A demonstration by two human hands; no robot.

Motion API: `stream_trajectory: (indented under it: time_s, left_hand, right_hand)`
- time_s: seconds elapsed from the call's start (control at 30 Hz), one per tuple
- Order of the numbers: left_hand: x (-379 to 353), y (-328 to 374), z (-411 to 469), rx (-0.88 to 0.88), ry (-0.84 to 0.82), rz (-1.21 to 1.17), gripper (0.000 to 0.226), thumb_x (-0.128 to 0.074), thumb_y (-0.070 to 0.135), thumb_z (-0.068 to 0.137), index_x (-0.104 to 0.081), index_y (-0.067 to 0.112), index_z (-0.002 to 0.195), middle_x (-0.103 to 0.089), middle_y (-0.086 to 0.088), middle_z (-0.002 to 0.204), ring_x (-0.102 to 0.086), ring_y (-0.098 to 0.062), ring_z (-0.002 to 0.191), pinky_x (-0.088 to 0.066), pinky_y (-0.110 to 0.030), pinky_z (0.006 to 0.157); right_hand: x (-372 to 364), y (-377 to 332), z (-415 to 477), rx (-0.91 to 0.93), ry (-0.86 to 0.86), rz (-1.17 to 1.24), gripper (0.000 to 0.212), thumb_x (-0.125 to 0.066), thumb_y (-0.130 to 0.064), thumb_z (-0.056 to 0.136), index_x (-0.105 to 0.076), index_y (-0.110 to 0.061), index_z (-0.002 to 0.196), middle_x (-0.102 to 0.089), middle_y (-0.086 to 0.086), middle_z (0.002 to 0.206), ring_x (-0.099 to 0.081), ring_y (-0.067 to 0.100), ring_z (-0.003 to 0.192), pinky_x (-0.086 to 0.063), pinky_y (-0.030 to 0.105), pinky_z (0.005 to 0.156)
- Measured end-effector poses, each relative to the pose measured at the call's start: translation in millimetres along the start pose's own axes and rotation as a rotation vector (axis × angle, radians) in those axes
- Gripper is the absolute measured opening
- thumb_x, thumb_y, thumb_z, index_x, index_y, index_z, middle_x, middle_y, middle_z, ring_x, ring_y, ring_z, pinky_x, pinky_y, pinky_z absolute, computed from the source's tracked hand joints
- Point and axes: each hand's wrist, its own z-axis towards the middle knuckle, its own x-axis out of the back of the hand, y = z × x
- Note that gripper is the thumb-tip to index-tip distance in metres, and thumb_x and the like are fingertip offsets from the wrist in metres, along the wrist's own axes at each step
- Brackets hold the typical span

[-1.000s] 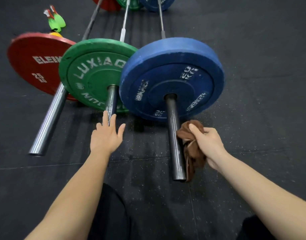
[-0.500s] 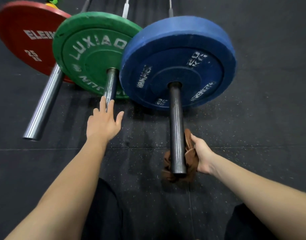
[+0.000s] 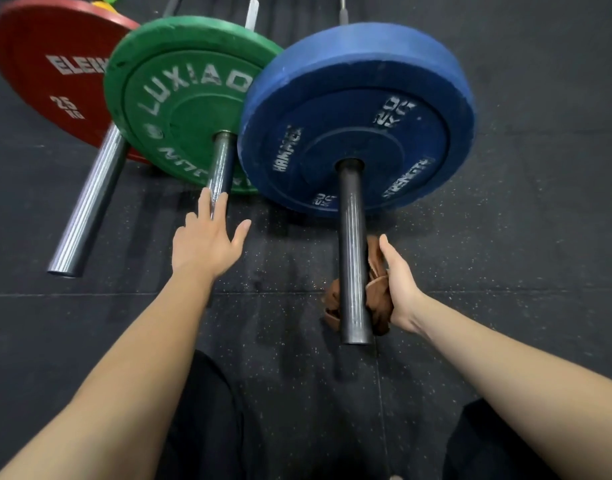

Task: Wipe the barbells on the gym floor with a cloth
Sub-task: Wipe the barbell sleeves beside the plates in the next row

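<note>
Three barbells lie side by side on the black gym floor. The right one has a blue plate [image 3: 360, 112] and a dark sleeve [image 3: 352, 258] pointing at me. My right hand [image 3: 399, 285] grips a brown cloth [image 3: 377, 299] wrapped under and around that sleeve near its end. The middle barbell carries a green plate [image 3: 179, 98] with a steel sleeve [image 3: 219, 168]. My left hand [image 3: 204, 244] rests on the end of that sleeve, fingers straight. The left barbell has a red plate [image 3: 48, 74] and a long steel sleeve [image 3: 86, 209].
Black speckled rubber flooring [image 3: 522, 237] spreads to the right and front. My dark trouser legs [image 3: 207, 427] fill the bottom of the view. The bars' thin shafts run away at the top edge.
My right hand slid the cloth from beside the dark sleeve to under and around its end, then a little toward the blue plate. My left hand stayed on the middle sleeve.
</note>
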Motion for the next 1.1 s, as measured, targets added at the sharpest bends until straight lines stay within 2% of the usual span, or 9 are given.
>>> stream_trajectory:
  time_s: [0.27, 0.4, 0.53, 0.63, 0.7, 0.77, 0.9, 1.0, 1.1]
  left_hand:
    - [-2, 0, -1, -0.034, 0.011, 0.048, 0.079, -0.018, 0.070, 0.100, -0.009, 0.026, 0.164, -0.010, -0.012, 0.171, -0.053, -0.039, 0.110, -0.046, -0.040, 0.066]
    - [-2, 2, -1, -0.040, 0.010, 0.074, 0.080, -0.018, 0.069, 0.100, -0.005, 0.025, 0.165, -0.011, -0.014, 0.170, -0.054, -0.039, 0.109, -0.044, -0.039, 0.064]
    - [-2, 2, 0, -0.035, 0.013, 0.073, 0.081, -0.019, 0.068, 0.100, -0.007, 0.022, 0.165, -0.012, -0.014, 0.170, -0.054, -0.039, 0.108, -0.044, -0.039, 0.063]
    - [-1, 1, 1, -0.022, 0.003, 0.068, 0.081, -0.018, 0.069, 0.100, -0.007, 0.021, 0.165, -0.011, -0.012, 0.170, -0.054, -0.038, 0.110, -0.045, -0.040, 0.063]
    - [-3, 1, 2, -0.019, 0.008, 0.067, 0.081, -0.018, 0.069, 0.100, -0.005, 0.022, 0.165, -0.010, -0.011, 0.171, -0.053, -0.037, 0.112, -0.045, -0.040, 0.064]
    - [-3, 0, 3, -0.017, 0.008, 0.076, 0.081, -0.017, 0.069, 0.100, -0.003, 0.023, 0.165, -0.009, -0.011, 0.171, -0.053, -0.036, 0.113, -0.046, -0.040, 0.065]
    - [-3, 2, 3, -0.017, 0.007, 0.100, 0.079, -0.017, 0.068, 0.101, -0.002, 0.023, 0.165, -0.008, -0.011, 0.171, -0.050, -0.036, 0.114, -0.048, -0.041, 0.068]
    - [-2, 3, 4, -0.034, -0.010, 0.129, 0.076, -0.015, 0.067, 0.101, -0.001, 0.028, 0.165, -0.007, -0.013, 0.171, -0.046, -0.036, 0.122, -0.049, -0.043, 0.077]
    - [-1, 2, 3, -0.038, -0.009, 0.135, 0.075, -0.015, 0.066, 0.102, -0.003, 0.028, 0.165, -0.008, -0.014, 0.170, -0.043, -0.036, 0.127, -0.049, -0.045, 0.082]
  right_hand:
    - [20, 34, -2, -0.046, -0.043, -0.235, 0.082, -0.052, -0.081, 0.084, -0.067, -0.007, 0.116, -0.071, 0.022, 0.102, -0.070, 0.037, 0.093, -0.056, 0.050, 0.095]
    - [18, 32, 3, -0.033, -0.029, -0.184, 0.085, -0.049, -0.082, 0.085, -0.069, -0.006, 0.116, -0.072, 0.023, 0.103, -0.071, 0.038, 0.092, -0.059, 0.048, 0.088]
    - [9, 17, 14, 0.014, -0.024, -0.185, 0.084, -0.055, -0.083, 0.080, -0.070, -0.006, 0.110, -0.071, 0.020, 0.104, -0.071, 0.036, 0.093, -0.057, 0.050, 0.094]
    - [0, 0, 23, 0.039, -0.033, -0.124, 0.081, -0.050, -0.083, 0.084, -0.064, -0.008, 0.114, -0.072, 0.022, 0.089, -0.073, 0.037, 0.077, -0.061, 0.046, 0.070]
    - [-5, -13, 30, 0.059, -0.016, -0.072, 0.083, -0.052, -0.084, 0.082, -0.060, -0.010, 0.119, -0.071, 0.024, 0.083, -0.073, 0.039, 0.073, -0.060, 0.048, 0.065]
    - [-12, -24, 36, 0.085, 0.014, -0.026, 0.090, -0.058, -0.087, 0.075, -0.063, -0.010, 0.123, -0.071, 0.024, 0.089, -0.073, 0.044, 0.080, -0.060, 0.056, 0.070]
    - [-18, -31, 40, 0.090, 0.043, -0.018, 0.104, -0.073, -0.089, 0.055, -0.064, -0.018, 0.131, -0.066, 0.028, 0.123, -0.069, 0.053, 0.100, -0.049, 0.076, 0.086]
    - [-14, -29, 42, 0.106, 0.075, -0.135, 0.113, -0.076, -0.089, 0.053, -0.064, -0.002, 0.124, -0.068, 0.036, 0.107, -0.070, 0.052, 0.093, -0.055, 0.068, 0.082]
    - [-11, -24, 38, 0.060, 0.067, -0.155, 0.115, -0.077, -0.090, 0.047, -0.063, -0.002, 0.119, -0.069, 0.035, 0.102, -0.069, 0.055, 0.095, -0.054, 0.069, 0.083]
